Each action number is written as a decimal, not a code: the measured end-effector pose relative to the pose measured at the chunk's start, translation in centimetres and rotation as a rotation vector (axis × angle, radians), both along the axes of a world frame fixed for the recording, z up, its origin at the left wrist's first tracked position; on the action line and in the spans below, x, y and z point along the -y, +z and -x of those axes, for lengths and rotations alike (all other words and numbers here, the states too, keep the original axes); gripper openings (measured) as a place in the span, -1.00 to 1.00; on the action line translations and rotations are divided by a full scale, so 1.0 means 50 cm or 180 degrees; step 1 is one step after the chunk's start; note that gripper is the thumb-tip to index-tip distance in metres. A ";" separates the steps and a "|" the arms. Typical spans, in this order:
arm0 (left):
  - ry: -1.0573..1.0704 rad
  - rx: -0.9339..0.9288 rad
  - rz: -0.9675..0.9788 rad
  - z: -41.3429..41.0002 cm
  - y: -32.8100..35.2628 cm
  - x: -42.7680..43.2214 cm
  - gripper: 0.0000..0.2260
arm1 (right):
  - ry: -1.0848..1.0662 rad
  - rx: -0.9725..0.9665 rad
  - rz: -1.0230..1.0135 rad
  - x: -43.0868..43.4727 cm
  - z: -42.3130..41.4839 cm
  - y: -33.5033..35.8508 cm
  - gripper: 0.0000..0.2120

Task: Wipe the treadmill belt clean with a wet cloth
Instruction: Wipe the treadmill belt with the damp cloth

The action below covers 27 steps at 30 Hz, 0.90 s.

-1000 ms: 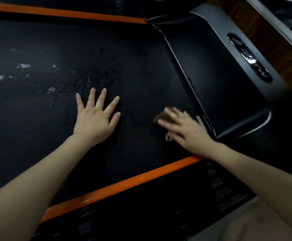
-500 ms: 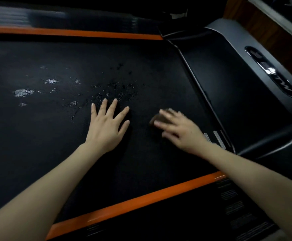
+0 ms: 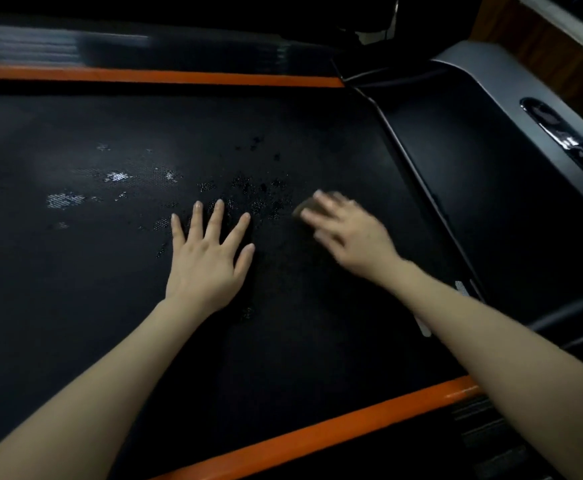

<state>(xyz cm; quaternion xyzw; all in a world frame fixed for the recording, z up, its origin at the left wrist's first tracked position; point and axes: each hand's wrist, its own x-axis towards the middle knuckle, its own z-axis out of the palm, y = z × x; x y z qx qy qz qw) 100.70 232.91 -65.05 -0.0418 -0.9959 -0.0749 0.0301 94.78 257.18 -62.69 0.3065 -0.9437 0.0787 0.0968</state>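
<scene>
The black treadmill belt (image 3: 75, 323) fills most of the head view. My left hand (image 3: 207, 265) lies flat on it with fingers spread. To its right, my right hand (image 3: 349, 237) presses a small brown cloth (image 3: 304, 206) onto the belt with extended fingers; only the cloth's left edge shows past the fingertips, and the hand is blurred by motion. Shiny wet patches (image 3: 65, 200) mark the belt at the left, and dark droplets (image 3: 259, 199) lie just beyond my left fingertips, next to the cloth.
Orange side rails run along the far edge (image 3: 165, 77) and the near edge (image 3: 318, 431) of the belt. The grey and black motor cover (image 3: 491, 188) rises at the right, with a wooden floor (image 3: 539, 46) behind it.
My right hand has slid the cloth leftward across the belt, away from the motor cover and toward the droplets. The left hand stays flat on the belt. The camera has shifted, so everything sits lower and further right.
</scene>
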 end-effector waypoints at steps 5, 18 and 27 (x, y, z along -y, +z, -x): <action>-0.0002 -0.0042 -0.0011 0.002 0.003 -0.003 -0.41 | -0.1298 0.0133 0.0107 0.076 0.052 -0.006 -0.60; -0.0014 -0.0095 -0.0039 0.004 -0.002 -0.003 -0.47 | -0.1698 0.0284 0.0188 0.090 0.147 0.006 -0.61; -0.0021 0.0063 -0.0133 0.003 0.010 0.004 -0.45 | -0.0427 0.0195 0.0200 0.068 0.163 -0.001 -0.60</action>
